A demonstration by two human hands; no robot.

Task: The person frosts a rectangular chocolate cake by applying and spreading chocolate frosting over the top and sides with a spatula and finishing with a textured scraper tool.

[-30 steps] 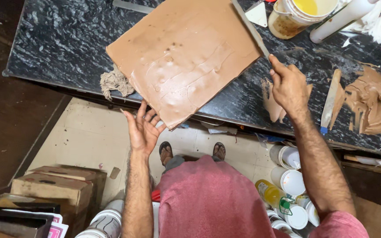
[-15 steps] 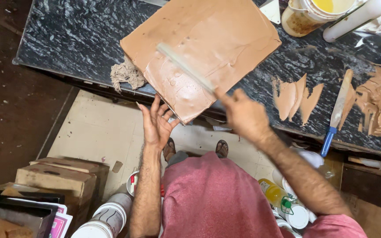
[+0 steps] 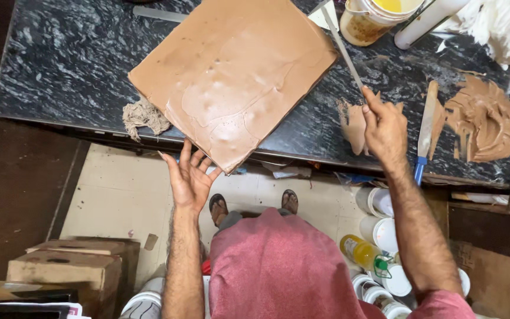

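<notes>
Lap: a person's pink-red garment (image 3: 278,272) fills the lower middle of the frame, with two sandalled feet (image 3: 254,205) on pale floor above it.
Floor clutter: brown cardboard boxes (image 3: 66,269) at lower left; white lidded tubs and a yellow squeeze bottle (image 3: 361,251) at lower right.
Left hand (image 3: 189,177): released, palm up, fingers spread, tips under the overhanging near corner of the board.
Right hand (image 3: 385,127): grasping the lower end of a long thin metal straightedge (image 3: 340,44), which slants up toward the top of the frame.
Board: a large square slab coated in smooth brown putty (image 3: 231,77), turned diamond-wise on the black marbled stone countertop (image 3: 60,59), upper middle of the frame; surface glossy and wet, with shallow dimples and faint spread marks.
Beside the board: a frayed beige rag (image 3: 143,115) touching its left edge.
Right of the counter: a putty knife with a blue handle (image 3: 423,136), a brown putty heap (image 3: 485,118).
Far edge: a cream bucket of yellow liquid (image 3: 373,18), a white tube (image 3: 426,20).
</notes>
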